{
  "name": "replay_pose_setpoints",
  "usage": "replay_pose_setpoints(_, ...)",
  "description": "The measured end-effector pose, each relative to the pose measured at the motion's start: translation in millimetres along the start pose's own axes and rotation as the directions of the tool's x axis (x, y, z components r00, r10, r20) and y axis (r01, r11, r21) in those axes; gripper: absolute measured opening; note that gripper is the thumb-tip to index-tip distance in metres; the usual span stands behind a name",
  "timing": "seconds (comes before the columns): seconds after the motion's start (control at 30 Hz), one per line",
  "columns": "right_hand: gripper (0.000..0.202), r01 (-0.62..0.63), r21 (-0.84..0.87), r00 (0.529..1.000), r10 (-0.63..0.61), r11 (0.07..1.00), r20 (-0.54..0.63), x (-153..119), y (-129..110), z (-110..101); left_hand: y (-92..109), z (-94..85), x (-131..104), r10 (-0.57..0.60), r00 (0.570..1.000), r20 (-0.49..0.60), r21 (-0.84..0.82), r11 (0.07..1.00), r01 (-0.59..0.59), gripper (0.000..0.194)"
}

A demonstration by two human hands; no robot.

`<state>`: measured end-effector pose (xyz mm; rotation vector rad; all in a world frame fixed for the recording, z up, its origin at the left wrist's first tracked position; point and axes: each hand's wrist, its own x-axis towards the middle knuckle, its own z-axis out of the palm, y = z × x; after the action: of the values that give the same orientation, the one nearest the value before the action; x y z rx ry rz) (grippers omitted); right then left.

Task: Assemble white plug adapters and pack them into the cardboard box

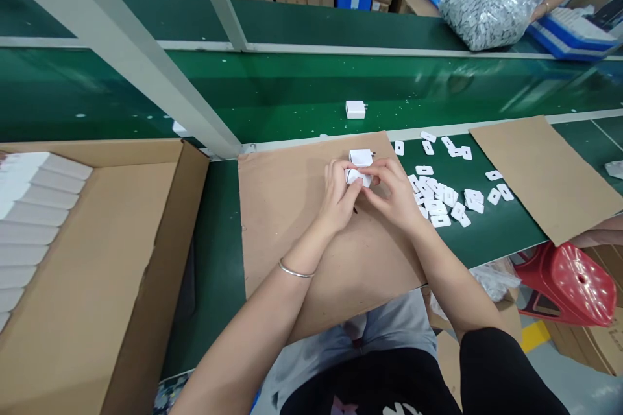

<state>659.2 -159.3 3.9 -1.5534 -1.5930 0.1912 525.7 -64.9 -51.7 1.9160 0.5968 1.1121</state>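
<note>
Both my hands meet over a brown cardboard sheet [287, 220] on the green table. Between them is a small white charger [357, 177]; my left hand [338, 193] is closed on its left side. The fingers of my right hand [392, 191] pinch its right side, partly covering it. Just beyond my fingertips lies a second white charger [361, 157] with its prongs to the right. Right of my right hand, many small white plates with slots [435, 206] lie scattered and overlapping on the green surface.
Another white charger [355, 109] sits on the green belt ahead. A large cardboard box [160, 253] with white boxes stands at left. A slanted metal post [141, 58] rises beside it. Another cardboard sheet [549, 175] and a red stool [579, 282] are at right. Across, a person holds a plastic bag [487, 18].
</note>
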Motion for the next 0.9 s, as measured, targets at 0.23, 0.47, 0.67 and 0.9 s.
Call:
replay_pose_setpoints(0.23,0.034,-0.059,0.074,0.998,0.057,0.996,0.028,-3,0,8,-4,4.2,3,-0.05,0.993,-0.105,0.0,0.999,0.05,0.013)
replay_pose_setpoints(0.47,0.044,-0.191,-0.142,0.98,0.197,0.971,0.027,50,46,8,-1,3.6,7,-0.116,0.952,-0.284,0.066,0.988,0.14,0.005)
replay_pose_setpoints(0.67,0.03,-0.164,-0.225,0.983,0.14,0.96,-0.121,152,146,4,7,1.2,12,-0.132,0.962,-0.239,0.083,0.984,0.156,0.007)
replay_pose_setpoints(0.9,0.037,-0.093,-0.149,0.986,0.07,0.985,-0.153,188,182,-6,9,1.5,13,-0.147,0.953,-0.264,0.036,0.986,0.162,0.014)
